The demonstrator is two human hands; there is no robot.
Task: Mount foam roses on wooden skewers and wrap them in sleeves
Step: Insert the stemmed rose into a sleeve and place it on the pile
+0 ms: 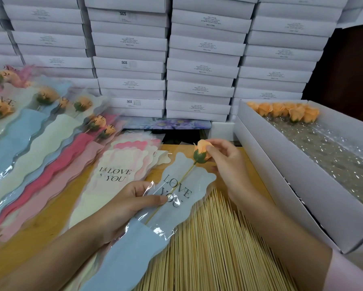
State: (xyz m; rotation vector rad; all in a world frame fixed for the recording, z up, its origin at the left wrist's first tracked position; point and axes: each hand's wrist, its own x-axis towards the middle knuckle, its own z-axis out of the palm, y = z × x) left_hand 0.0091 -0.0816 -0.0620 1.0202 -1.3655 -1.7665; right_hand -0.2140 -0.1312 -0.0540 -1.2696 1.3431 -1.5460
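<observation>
The left hand (pixel 132 204) pinches the sleeve (pixel 194 181) above the desk (pixel 40 223). Its film looks thin and slippery. The stiff skewer (pixel 172 191) is partly inside. The rose (pixel 202 153) seems soft, crushable foam, best held at its green base. The right hand (pixel 226 162) fingers (pixel 222 143) close lightly around it.

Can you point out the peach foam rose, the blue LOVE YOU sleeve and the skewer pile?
peach foam rose (pixel 201 147): head view, its petals.
pale blue wavy-edged LOVE YOU sleeve (pixel 199 183): head view, panel right of the lettering.
pile of bare wooden skewers (pixel 214 248): head view, middle of the pile.
</observation>
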